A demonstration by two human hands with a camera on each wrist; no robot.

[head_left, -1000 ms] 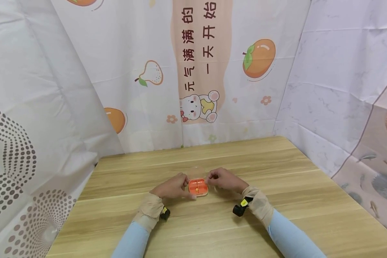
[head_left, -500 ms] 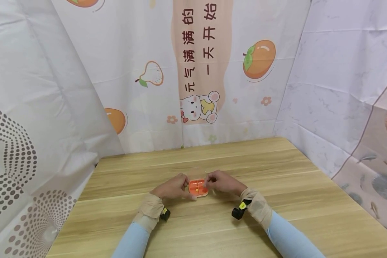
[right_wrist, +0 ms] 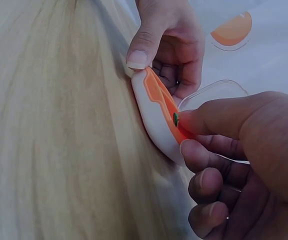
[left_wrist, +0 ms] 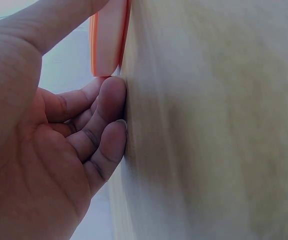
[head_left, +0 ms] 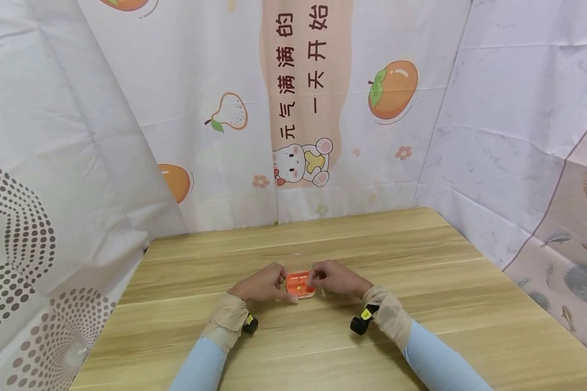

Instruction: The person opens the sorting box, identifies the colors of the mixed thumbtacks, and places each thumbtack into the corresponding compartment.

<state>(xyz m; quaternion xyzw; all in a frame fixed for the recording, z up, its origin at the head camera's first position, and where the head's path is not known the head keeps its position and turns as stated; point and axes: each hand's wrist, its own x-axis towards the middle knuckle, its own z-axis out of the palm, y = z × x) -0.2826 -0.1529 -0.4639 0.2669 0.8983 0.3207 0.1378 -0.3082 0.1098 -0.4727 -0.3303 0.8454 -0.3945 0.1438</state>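
A small pill box (head_left: 293,282), orange inside and white outside, lies on the table with its clear lid (right_wrist: 224,89) raised at the back. Dividers split its inside, and a small yellow piece (head_left: 299,288) shows there. My left hand (head_left: 261,283) holds the box's left side, the thumb at its front corner and the fingers farther back. At the right side of the box, my right hand (head_left: 339,278) pinches a small green piece (right_wrist: 176,119) just over the orange compartments. Its other fingers are curled, and its fingertips hide part of the box.
The wood-grain table (head_left: 293,347) extends around both arms. A printed curtain (head_left: 215,179) hangs behind its back edge, with more cloth at both sides. A black wrist camera (head_left: 359,325) sits below the right wrist.
My right hand has moved a little left, from beside the box to over its right compartments. My left hand and the box have stayed in place.
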